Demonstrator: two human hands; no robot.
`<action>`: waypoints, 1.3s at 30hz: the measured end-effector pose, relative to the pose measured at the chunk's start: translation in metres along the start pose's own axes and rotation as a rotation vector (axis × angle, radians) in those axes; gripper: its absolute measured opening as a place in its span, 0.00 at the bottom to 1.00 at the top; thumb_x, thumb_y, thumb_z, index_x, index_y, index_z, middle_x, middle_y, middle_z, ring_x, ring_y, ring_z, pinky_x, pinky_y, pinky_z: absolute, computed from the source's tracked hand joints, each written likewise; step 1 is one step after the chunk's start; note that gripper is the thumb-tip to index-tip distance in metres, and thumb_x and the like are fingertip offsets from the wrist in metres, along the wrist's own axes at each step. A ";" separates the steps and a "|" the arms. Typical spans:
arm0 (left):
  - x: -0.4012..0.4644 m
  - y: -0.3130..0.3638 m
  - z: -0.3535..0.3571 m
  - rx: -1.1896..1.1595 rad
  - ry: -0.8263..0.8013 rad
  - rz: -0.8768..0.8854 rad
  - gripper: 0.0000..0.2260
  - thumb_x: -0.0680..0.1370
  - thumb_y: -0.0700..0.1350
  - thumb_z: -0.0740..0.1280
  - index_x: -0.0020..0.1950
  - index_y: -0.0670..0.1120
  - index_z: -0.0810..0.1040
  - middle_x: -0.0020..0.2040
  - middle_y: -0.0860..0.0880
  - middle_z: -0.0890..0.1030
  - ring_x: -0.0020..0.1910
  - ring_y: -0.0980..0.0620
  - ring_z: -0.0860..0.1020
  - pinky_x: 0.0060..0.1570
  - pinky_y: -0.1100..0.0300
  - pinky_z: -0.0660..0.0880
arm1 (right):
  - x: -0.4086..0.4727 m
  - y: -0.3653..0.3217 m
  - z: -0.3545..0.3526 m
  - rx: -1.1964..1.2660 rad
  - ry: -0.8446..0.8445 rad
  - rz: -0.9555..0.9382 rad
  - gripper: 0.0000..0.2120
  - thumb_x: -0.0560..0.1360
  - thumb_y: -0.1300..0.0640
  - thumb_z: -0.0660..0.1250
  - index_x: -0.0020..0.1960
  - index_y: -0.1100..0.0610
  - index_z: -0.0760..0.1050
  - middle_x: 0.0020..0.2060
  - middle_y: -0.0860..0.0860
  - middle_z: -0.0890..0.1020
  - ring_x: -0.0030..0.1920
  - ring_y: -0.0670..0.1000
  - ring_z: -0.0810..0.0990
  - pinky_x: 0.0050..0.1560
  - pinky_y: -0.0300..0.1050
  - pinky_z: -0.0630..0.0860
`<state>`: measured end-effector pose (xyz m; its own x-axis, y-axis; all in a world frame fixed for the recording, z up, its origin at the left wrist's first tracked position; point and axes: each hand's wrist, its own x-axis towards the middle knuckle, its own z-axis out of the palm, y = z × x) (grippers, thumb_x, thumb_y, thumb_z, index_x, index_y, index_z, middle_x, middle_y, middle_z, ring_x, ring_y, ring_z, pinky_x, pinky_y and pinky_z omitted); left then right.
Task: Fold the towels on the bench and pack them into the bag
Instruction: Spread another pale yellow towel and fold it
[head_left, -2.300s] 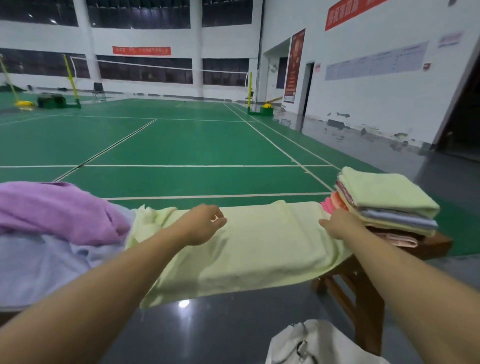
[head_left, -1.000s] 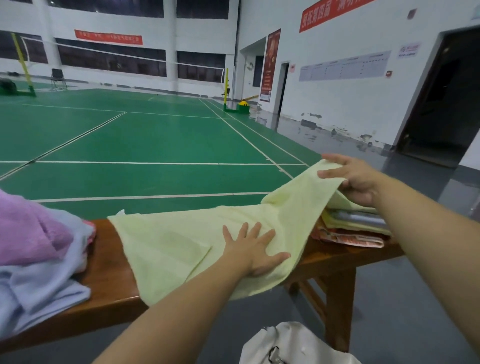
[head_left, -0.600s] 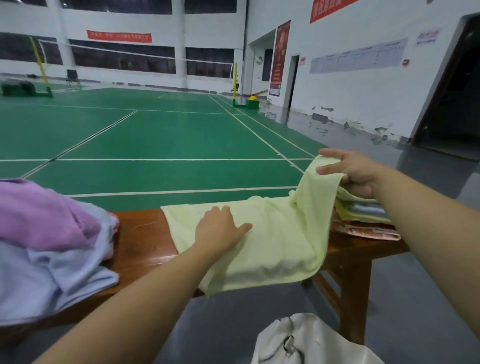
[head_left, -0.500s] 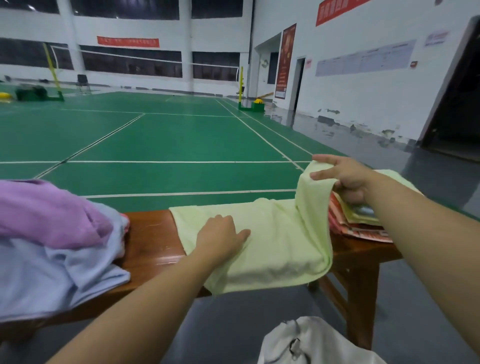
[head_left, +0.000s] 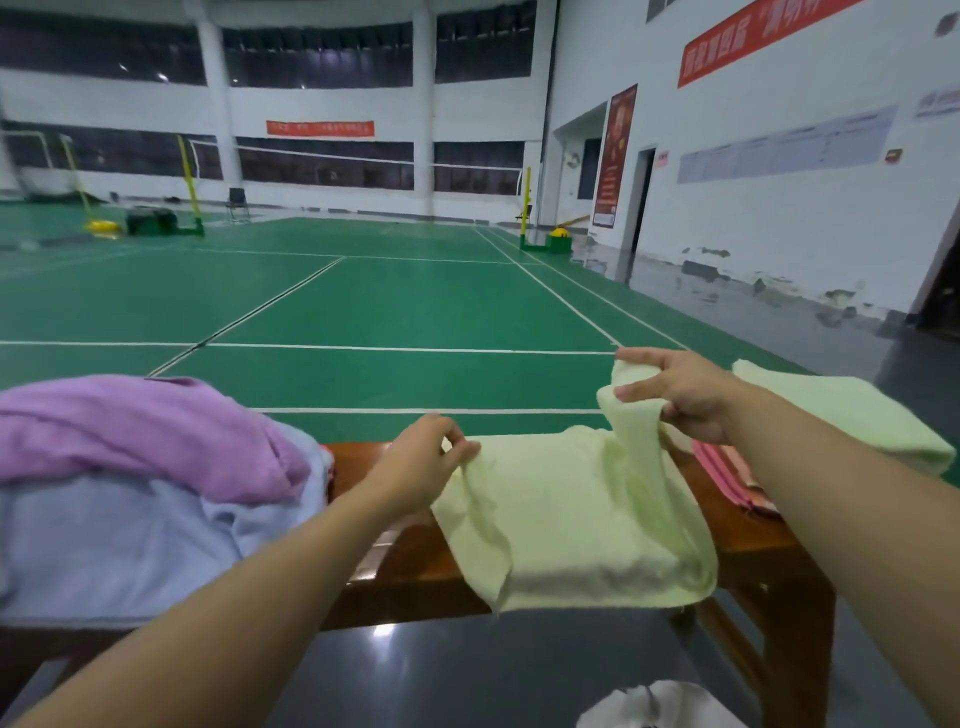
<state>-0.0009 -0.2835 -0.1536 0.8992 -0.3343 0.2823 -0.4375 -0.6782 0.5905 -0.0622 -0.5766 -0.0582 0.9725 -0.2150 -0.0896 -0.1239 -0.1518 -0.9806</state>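
The left hand (head_left: 421, 465) pinches the left corner of the pale yellow terry towel (head_left: 576, 525), and the right hand (head_left: 680, 397) pinches its raised right end. Between both hands the towel lies on the brown wooden surface (head_left: 410, 566).

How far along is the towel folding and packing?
Done: a stack of folded towels sits at the bench's right end. In hand: the left hand and right hand each pinch an edge of the pale yellow towel, mid-fold. Left: the purple towel and blue towel lie unfolded in a heap; whether the white bag holds anything cannot be seen.
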 end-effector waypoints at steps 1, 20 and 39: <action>-0.003 -0.012 -0.015 0.044 -0.015 0.009 0.10 0.81 0.55 0.66 0.44 0.52 0.76 0.48 0.54 0.75 0.46 0.52 0.76 0.48 0.55 0.71 | 0.002 -0.003 0.012 -0.003 -0.021 -0.004 0.34 0.72 0.73 0.72 0.74 0.54 0.71 0.60 0.61 0.76 0.49 0.60 0.83 0.38 0.47 0.84; -0.046 -0.053 -0.130 0.545 -0.146 -0.077 0.07 0.77 0.45 0.63 0.47 0.47 0.81 0.47 0.48 0.84 0.46 0.46 0.80 0.46 0.56 0.76 | 0.010 0.001 0.205 -0.317 -0.439 0.065 0.19 0.85 0.47 0.58 0.72 0.54 0.67 0.60 0.61 0.79 0.49 0.61 0.84 0.37 0.50 0.83; -0.036 -0.010 0.050 0.350 -0.265 0.094 0.24 0.84 0.58 0.53 0.78 0.51 0.64 0.80 0.46 0.59 0.78 0.45 0.59 0.78 0.48 0.52 | 0.016 0.151 0.059 -1.174 0.050 -0.142 0.31 0.83 0.36 0.44 0.82 0.49 0.55 0.82 0.48 0.53 0.81 0.49 0.48 0.80 0.49 0.47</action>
<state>-0.0297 -0.2971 -0.2073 0.8428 -0.5303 0.0918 -0.5339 -0.8021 0.2676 -0.0540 -0.5459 -0.2175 0.9866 -0.1582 0.0399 -0.1459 -0.9650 -0.2181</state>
